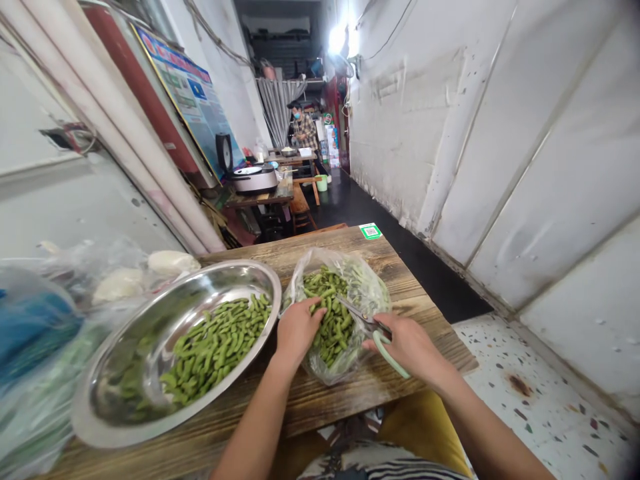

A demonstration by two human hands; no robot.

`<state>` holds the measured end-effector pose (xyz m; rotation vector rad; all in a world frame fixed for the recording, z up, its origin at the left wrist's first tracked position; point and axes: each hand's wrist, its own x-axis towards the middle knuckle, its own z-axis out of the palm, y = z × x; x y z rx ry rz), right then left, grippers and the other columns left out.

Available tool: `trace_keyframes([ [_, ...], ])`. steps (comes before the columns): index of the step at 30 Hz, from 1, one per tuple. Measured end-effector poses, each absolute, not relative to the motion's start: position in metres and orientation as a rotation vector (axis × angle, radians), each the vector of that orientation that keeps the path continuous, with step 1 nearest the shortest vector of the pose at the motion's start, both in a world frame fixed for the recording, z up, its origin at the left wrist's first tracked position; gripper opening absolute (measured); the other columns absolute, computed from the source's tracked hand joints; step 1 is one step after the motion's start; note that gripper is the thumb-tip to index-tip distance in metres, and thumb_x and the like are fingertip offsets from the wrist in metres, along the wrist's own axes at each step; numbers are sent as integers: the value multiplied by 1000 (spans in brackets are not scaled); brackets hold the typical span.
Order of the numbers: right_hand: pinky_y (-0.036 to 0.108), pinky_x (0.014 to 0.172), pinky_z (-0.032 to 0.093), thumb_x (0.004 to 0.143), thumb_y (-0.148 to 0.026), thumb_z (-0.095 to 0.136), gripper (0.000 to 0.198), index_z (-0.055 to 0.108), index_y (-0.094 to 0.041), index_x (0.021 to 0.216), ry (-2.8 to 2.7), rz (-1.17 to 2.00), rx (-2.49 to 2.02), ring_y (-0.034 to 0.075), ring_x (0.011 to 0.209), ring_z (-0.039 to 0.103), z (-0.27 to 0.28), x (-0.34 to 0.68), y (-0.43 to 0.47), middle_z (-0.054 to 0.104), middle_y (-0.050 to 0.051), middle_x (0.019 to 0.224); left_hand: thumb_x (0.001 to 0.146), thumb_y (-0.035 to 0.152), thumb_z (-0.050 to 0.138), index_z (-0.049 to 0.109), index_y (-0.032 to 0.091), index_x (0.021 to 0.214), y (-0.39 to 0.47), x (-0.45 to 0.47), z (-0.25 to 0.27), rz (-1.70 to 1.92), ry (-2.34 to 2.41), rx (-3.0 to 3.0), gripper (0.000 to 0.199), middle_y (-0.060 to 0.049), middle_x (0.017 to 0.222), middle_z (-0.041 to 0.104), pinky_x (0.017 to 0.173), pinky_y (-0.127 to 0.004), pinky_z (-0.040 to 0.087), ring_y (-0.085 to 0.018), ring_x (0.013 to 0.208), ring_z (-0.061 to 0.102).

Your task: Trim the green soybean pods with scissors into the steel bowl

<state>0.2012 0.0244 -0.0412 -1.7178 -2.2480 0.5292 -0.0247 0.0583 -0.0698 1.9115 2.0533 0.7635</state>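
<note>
My right hand [407, 343] grips a pair of scissors [356, 311] with pale green handles, their blades pointing left over a clear plastic bag [373, 283]. The bag lies open on the wooden table and holds many green edamame pods [337, 333]. Over the left side of the bag, my left hand [297, 330] has thumb and fingers pinched together on an edamame pod close to the scissor tips. To the left stands a wide steel basin [107, 380], with a heap of edamame pods [220, 347] along its right side.
Plastic bags with pale and green contents [120, 283] crowd the table's left end. A green QR-code card [370, 231] lies at the far edge of the wooden table [420, 313]. Further back are a rice cooker [255, 180], other tables and a masked person [305, 130]. A white wall runs along the right.
</note>
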Motion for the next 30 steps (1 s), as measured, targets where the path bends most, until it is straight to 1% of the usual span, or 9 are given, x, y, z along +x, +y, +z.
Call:
trace_keyframes([
  [3, 27, 68, 39, 78, -49, 63, 39, 66, -22, 106, -2246, 532, -1694, 25, 86, 66, -42, 201, 23, 71, 8, 92, 80, 31, 59, 71, 26, 105, 64, -28, -71, 821, 1934, 1875, 27, -5, 107, 72, 85, -34, 46, -25, 100, 65],
  [8, 25, 64, 37, 78, -49, 63, 37, 65, -21, 101, -2233, 525, -1650, 20, 77, 63, -40, 200, 21, 68, 5, 87, 75, 31, 62, 74, 22, 87, 60, -21, -77, 1137, 1793, 1693, 18, -4, 95, 74, 86, -34, 46, -22, 91, 67],
  [12, 24, 63, 36, 71, -50, 71, 46, 64, -22, 106, -2247, 510, -1588, 17, 71, 58, -38, 199, 20, 64, 3, 85, 69, 32, 68, 73, 19, 81, 53, -16, -74, 1258, 1623, 1466, 19, -4, 85, 74, 80, -33, 48, -21, 81, 66],
  [14, 23, 62, 35, 70, -50, 72, 46, 64, -22, 106, -2242, 514, -1561, 16, 70, 57, -37, 198, 20, 63, 3, 85, 66, 33, 70, 73, 18, 76, 50, -15, -70, 1289, 1530, 1429, 18, -4, 82, 73, 76, -31, 48, -20, 79, 65],
  [16, 23, 62, 35, 72, -50, 70, 44, 64, -23, 106, -2235, 513, -1544, 16, 69, 56, -37, 197, 21, 62, 3, 85, 63, 36, 73, 72, 17, 75, 48, -15, -66, 1298, 1441, 1366, 22, -4, 74, 71, 66, -28, 47, -18, 70, 63],
  [19, 22, 61, 34, 71, -52, 70, 45, 64, -23, 104, -2252, 504, -1524, 16, 69, 55, -38, 196, 23, 62, 3, 85, 62, 40, 74, 71, 14, 86, 44, -15, -63, 1254, 1334, 1196, 36, 0, 60, 63, 46, -22, 36, -10, 46, 48],
  [21, 22, 61, 34, 70, -53, 71, 44, 65, -22, 102, -2266, 506, -1513, 15, 69, 54, -38, 195, 25, 61, 3, 83, 63, 41, 74, 69, 12, 90, 42, -15, -63, 1216, 1268, 1116, 40, 3, 54, 58, 41, -20, 26, -5, 39, 35],
  [24, 22, 60, 33, 72, -53, 69, 40, 65, -22, 97, -2275, 504, -1497, 15, 67, 53, -38, 194, 27, 60, 2, 80, 65, 40, 74, 67, 11, 87, 41, -17, -65, 1177, 1192, 1084, 37, 3, 55, 56, 41, -19, 19, -3, 39, 27],
  [30, 22, 58, 30, 72, -54, 69, 38, 66, -21, 90, -2313, 513, -1446, 14, 64, 51, -34, 193, 27, 59, 1, 73, 67, 42, 73, 66, 12, 73, 40, -21, -69, 1092, 1198, 1157, 32, 5, 49, 46, 42, -20, 16, -3, 41, 25],
])
